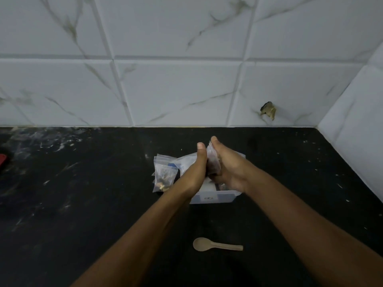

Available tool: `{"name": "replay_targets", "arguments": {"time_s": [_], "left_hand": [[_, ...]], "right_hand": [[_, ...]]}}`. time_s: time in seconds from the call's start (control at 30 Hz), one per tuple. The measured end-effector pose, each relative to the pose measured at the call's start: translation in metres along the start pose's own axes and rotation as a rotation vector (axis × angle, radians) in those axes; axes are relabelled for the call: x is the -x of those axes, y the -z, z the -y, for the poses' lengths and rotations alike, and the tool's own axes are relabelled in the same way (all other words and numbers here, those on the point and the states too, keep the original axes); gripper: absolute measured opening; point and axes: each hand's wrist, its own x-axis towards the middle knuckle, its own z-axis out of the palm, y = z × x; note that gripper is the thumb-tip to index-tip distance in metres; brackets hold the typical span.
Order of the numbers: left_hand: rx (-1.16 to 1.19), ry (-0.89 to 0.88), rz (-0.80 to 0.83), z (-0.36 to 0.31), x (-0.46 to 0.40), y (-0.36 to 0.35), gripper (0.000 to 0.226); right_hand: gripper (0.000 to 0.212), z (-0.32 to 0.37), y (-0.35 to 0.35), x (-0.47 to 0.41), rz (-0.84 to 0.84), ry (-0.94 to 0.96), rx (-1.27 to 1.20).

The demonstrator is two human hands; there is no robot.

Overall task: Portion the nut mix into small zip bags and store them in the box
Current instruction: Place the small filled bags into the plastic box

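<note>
mid-frame, left hand (198,168) and right hand (226,168) pinch a filled zip bag (213,162) over the box (215,197); another filled bag (164,174) waits beside it, unstored.

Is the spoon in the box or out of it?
Out. The spoon lies flat on the counter, nearer than the box.

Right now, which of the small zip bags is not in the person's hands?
The filled zip bag that leans at the left of the box. No hand touches it. The other bag is pressed between the left hand and right hand.
</note>
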Motion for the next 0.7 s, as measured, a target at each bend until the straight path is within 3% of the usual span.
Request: {"name": "replay_targets", "arguments": {"time_s": [0.13,0.33,0.47,0.7], "left_hand": [[0.055,0.142,0.033,-0.008,-0.022,-0.018,0.082],[0.095,0.360,0.052,0.005,-0.048,-0.021,0.093],[-0.023,0.382,0.061,0.004,-0.056,-0.020,0.094],[-0.143,0.405,0.099,0.009,-0.065,-0.020,0.100]], "right_hand": [[0.088,-0.002,0.027,-0.018,-0.021,-0.119,-0.139],[0.087,-0.012,0.037,-0.031,-0.034,-0.253,-0.145],[0.098,-0.019,0.042,-0.047,-0.041,-0.297,-0.147],[0.089,-0.027,0.049,-0.064,-0.129,-0.320,-0.095]]}}
